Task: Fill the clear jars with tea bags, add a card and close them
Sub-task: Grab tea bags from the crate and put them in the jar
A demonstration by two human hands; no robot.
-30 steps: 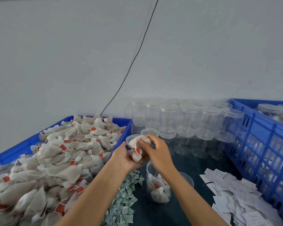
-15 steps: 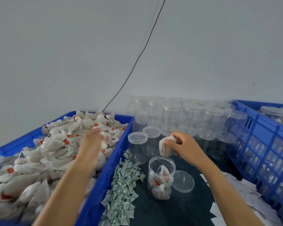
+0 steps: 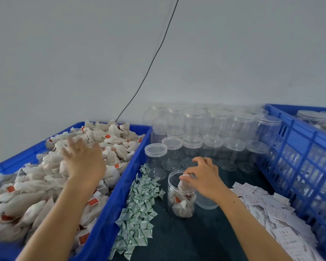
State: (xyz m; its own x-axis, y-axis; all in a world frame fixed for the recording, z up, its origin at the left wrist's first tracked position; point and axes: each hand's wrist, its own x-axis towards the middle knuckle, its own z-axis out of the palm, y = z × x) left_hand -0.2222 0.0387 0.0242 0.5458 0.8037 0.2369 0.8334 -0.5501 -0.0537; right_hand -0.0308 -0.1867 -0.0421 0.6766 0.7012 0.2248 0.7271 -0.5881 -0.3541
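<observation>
Clear plastic jar [image 3: 181, 196] stands open on a dark bench [image 3: 196, 240], partly filled with tea bags. The right hand [image 3: 205, 178] is over its mouth, its grip narrow, fingertips pinching a tea bag [image 3: 183, 182] at the rim and pressing it inside. The left hand [image 3: 84, 161] hovers with fingers spread wide, holding nothing, over a blue crate [image 3: 120, 196] heaped with loose bags [image 3: 36, 185]. The jar's lid [image 3: 205, 203] seems to lie just behind the jar, under the right wrist.

To do this step well, the bag likely wants pushing down into the gaps so more fit, with tag and string kept below the rim; the light jar may tip if pressed off-centre.

Between crate and jar lies a strip of small green-and-white sachets [image 3: 139, 208]. White cards [image 3: 271, 213] are scattered at the right, beside a second blue crate [image 3: 299, 157] with filled jars. Rows of lidded empty jars [image 3: 213, 144] stand behind, against a plain grey wall [image 3: 83, 53] crossed by a thin black cable [image 3: 149, 68].
</observation>
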